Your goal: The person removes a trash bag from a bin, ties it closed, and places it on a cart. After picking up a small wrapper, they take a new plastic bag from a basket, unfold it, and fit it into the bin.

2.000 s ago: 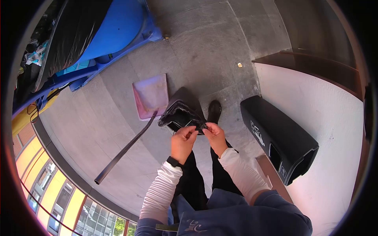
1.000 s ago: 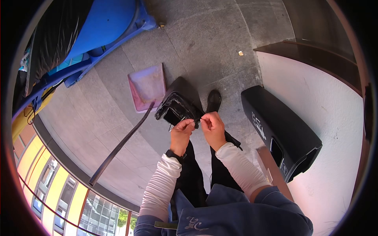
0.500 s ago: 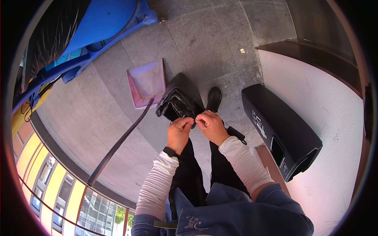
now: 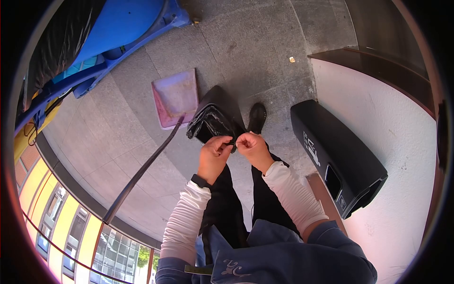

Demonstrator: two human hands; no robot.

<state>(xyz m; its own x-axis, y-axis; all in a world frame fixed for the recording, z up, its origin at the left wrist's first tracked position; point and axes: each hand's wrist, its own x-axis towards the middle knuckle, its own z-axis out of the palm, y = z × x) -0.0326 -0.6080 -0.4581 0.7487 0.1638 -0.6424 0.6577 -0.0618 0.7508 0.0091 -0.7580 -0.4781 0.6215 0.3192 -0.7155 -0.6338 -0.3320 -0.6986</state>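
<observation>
Set on the floor (image 4: 125,118) just beside the shoe (image 4: 257,118), probably for two-handed reach: black bin (image 4: 222,98), with liner (image 4: 215,117) around its mouth. Left hand (image 4: 212,162) curled at the near corner, closure impossible to tell; right hand (image 4: 255,154) alongside, fingertips together, contents too small to tell.

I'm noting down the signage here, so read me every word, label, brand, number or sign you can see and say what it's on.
No text is readable.
Black housing: white characters beside a white figure symbol, too small; small sign by the opening, too small.
Blue garment: pale swirling emblem.
</observation>
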